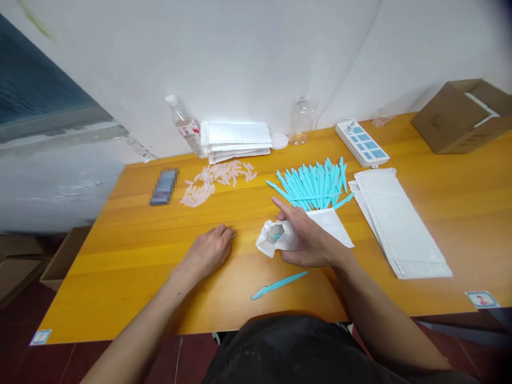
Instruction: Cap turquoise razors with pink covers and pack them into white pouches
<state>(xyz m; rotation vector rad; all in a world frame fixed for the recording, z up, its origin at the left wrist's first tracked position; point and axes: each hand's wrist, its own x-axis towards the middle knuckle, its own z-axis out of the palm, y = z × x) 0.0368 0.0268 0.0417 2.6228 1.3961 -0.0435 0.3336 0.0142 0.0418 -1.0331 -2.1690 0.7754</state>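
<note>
My right hand (306,237) is wrapped round a white bag (267,240), whose mouth gapes toward me. A bit of turquoise shows inside it. Left of the bag, my left hand (212,246) rests on the table with its fingers curled closed. A small greenish bit peeks out at its fingertips, too little to name. One turquoise eyebrow razor (279,285) lies in front of the bag, near the table's front edge. Behind my right hand is a heap of turquoise eyebrow razors (312,184). A flat white packet (330,224) lies partly under that hand.
Pale pink slips (224,173) are scattered at back left beside a phone (164,186). Along the wall stand a bottle (186,128), stacked white bags (238,136), a clear jar (302,122), a power strip (362,143) and a cardboard box (456,117). White mailers (400,224) lie right.
</note>
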